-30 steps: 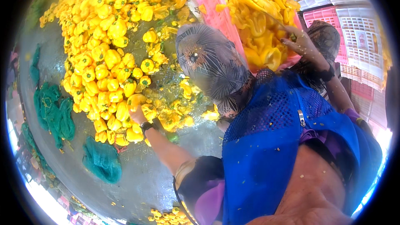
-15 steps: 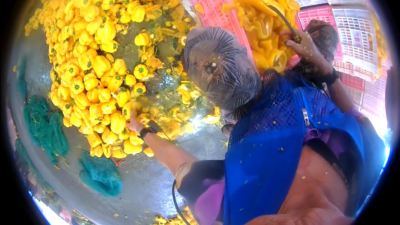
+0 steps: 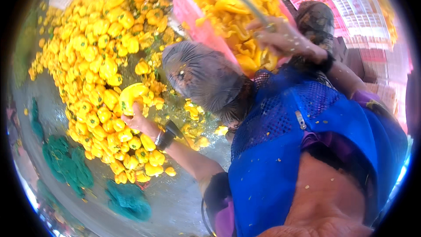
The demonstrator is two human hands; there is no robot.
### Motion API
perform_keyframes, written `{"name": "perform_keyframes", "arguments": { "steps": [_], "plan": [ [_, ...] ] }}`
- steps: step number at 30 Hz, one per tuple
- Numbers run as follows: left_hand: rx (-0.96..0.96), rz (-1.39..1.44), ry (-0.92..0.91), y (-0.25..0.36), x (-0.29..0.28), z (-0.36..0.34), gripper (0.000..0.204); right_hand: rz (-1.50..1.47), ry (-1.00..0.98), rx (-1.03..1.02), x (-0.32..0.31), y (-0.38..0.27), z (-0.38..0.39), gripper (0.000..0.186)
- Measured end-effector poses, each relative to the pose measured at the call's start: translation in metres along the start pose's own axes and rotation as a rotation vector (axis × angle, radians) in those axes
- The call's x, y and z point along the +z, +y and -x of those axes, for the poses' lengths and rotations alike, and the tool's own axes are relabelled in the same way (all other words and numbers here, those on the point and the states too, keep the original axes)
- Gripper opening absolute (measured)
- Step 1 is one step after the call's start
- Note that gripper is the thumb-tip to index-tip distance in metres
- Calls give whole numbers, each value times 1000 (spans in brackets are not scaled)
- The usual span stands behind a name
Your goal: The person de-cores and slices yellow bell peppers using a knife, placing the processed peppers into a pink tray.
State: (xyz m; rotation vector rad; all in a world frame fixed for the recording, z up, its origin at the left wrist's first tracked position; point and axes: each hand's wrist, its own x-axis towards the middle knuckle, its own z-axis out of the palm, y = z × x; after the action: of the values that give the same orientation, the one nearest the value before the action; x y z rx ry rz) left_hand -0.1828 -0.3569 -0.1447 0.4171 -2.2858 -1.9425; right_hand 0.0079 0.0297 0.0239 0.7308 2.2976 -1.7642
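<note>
A yellow bell pepper (image 3: 133, 92) is held up in my left hand (image 3: 139, 122), just over the near right side of a big pile of yellow bell peppers (image 3: 98, 57). My fingers are closed round its lower part. My right hand (image 3: 283, 38) grips the handle of a knife with a thin curved blade (image 3: 245, 1). Both hand and blade are smeared by motion. They hang above a pink plastic crate (image 3: 193, 15), heaped with cut yellow pepper pieces (image 3: 241, 39). The crate stands between my knees.
Green netting (image 3: 66, 162) lies crumpled on the wet grey floor (image 3: 175, 193) to the left. Pepper scraps (image 3: 193, 109) litter the ground beside my left knee (image 3: 201, 79). Stacked white and pink crates (image 3: 351, 8) stand at the far right.
My left hand has closed on a pepper and lifted it from the pile. My right hand, with the knife, has tilted and shifted left over the crate. The whole view has shifted too.
</note>
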Motion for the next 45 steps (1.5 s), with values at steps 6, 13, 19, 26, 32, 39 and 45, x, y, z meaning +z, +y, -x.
{"name": "perform_keyframes", "arguments": {
  "steps": [6, 13, 19, 26, 32, 39, 45],
  "plan": [
    [505, -175, -39, 163, 69, 67, 36, 75, -193, -408, 36, -34, 2, 45],
    [621, -185, -188, 201, 140, 155, 37, 138, -147, -486, 12, -24, 13, 50],
    [730, -358, -269, 205, 180, 209, 40, 182, 20, -513, -16, 36, 13, 45],
    [1218, -470, -468, 184, 211, 259, 41, -137, -91, -792, -13, 195, -50, 52],
    [149, 253, -696, 194, 207, 244, 36, 464, -301, -651, -45, 186, -21, 70],
    [-42, 240, -1023, 156, 226, 271, 47, -374, -222, -351, -79, 138, 14, 46],
    [-15, 133, -1070, 133, 224, 272, 47, -485, -157, -375, -74, 122, 17, 28]
  ]
}}
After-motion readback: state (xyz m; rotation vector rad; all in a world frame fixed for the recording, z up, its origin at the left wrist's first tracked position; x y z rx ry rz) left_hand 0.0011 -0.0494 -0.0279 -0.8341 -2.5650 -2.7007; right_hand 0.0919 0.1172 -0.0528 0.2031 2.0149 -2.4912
